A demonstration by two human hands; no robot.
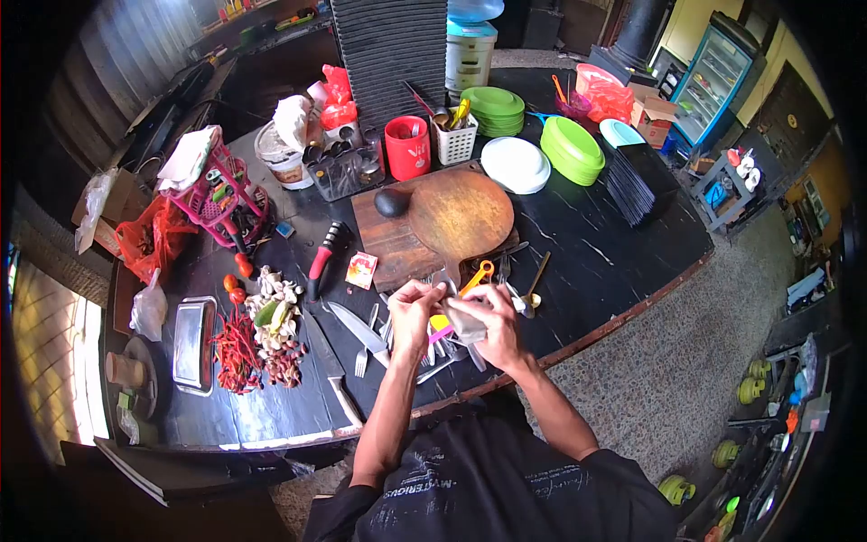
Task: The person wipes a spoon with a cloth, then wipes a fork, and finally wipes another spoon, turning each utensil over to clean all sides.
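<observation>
Over the front edge of the black table, my left hand (413, 312) is closed in a pinch, its fingertips close to my right hand; what it grips is too small to make out. My right hand (498, 327) is closed round a greyish cloth (466, 326) that hangs below its fingers. Beneath both hands lies a pile of metal cutlery, partly hidden, with an orange-handled utensil (479, 276) among it. To the left of my left hand rest a fork (361, 363), a wide-bladed knife (354, 329) and another knife (323, 347).
A round wooden board (462, 215) lies on a rectangular board (384, 244) with a dark ball-like object. Red chillies (237, 354), garlic and shallots are heaped at left, near a metal tray (192, 345). White plates (515, 164), green plates (573, 152) and a red container (407, 149) stand behind.
</observation>
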